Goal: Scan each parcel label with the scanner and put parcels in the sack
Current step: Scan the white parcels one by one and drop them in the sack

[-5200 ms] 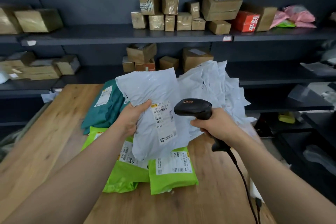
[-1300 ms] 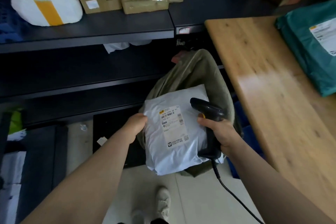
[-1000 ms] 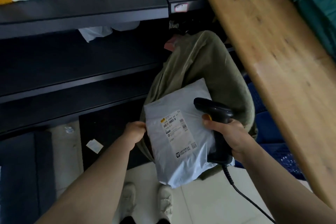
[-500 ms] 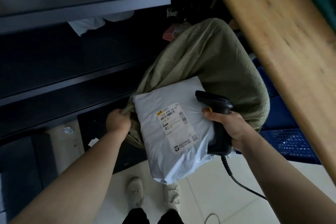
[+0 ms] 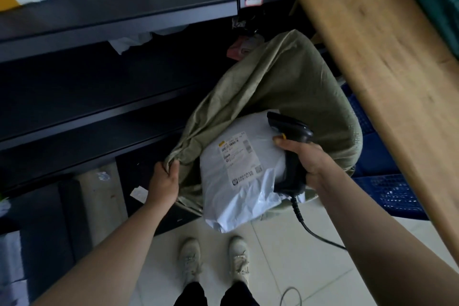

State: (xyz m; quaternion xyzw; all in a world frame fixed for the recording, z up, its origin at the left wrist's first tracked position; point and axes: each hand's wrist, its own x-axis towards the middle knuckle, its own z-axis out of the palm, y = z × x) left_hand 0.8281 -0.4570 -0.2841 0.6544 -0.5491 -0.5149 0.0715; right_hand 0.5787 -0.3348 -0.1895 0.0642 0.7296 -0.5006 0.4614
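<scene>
Our left hand (image 5: 164, 181) was clenched on the bunched rim of the olive sack (image 5: 285, 77). Our right hand (image 5: 308, 159) was wrapped round the handle of the scanner (image 5: 290, 131), whose head pointed up and left, away from us. The white parcel (image 5: 238, 194) lay in the sack's mouth against the scanner, label (image 5: 239, 159) facing up. Its long axis ran from the sack's inside toward our shoes (image 5: 213, 261), with the near end outside the rim. The wooden table (image 5: 372, 45) stood just right of the sack.
</scene>
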